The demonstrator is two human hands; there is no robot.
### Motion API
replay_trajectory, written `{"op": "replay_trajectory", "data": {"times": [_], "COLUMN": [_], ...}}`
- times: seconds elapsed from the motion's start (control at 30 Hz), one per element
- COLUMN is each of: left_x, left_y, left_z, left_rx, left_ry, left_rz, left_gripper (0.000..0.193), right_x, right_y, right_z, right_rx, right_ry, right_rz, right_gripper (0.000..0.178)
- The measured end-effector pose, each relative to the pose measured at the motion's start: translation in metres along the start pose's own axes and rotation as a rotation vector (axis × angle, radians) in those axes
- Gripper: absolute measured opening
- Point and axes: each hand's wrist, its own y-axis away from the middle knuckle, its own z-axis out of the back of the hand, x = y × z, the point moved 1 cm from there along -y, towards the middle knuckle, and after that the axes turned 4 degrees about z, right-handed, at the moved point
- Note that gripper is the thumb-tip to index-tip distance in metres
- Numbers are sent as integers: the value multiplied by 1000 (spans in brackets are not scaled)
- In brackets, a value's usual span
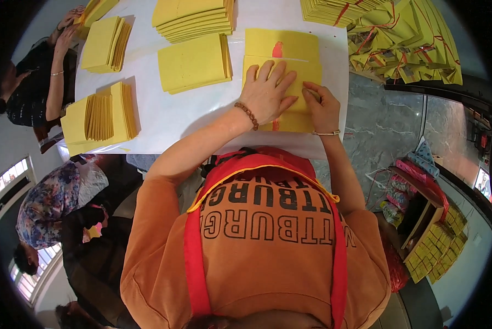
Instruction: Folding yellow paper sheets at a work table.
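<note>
A yellow paper sheet (302, 44) with a red mark down its middle lies in front of me near the table's right edge. It seems folded or layered, since a pale line crosses it above my fingers. My left hand (269, 90) rests flat on the paper with its fingers spread. At the paper's right side, my right hand (325, 107) is curled, thumb and forefinger pinching at its edge. Just left of it lies a stack of folded yellow paper (194, 63), close to my left hand but apart from it.
The white-covered table (152, 118) carries more yellow paper stacks (194, 16) at the back and a fanned stack (99, 118) at the left. Red-tied yellow bundles (405, 44) are piled at the far right. Another person's hands (67, 27) hold yellow paper at the far left.
</note>
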Motion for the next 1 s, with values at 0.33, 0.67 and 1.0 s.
{"op": "replay_trajectory", "data": {"times": [0.33, 0.67, 1.0], "left_x": [9, 15, 31], "left_y": [8, 10, 12], "left_z": [-20, -21, -15], "left_rx": [54, -68, -174], "left_ry": [3, 202, 354], "left_rz": [33, 90, 174], "left_gripper": [54, 47, 46], "right_x": [45, 8, 8], "right_y": [-5, -10, -12], "right_z": [-11, -29, -41], "right_rx": [107, 367, 368], "right_ry": [687, 588, 949], "right_rz": [594, 500, 583], "right_gripper": [48, 71, 71]}}
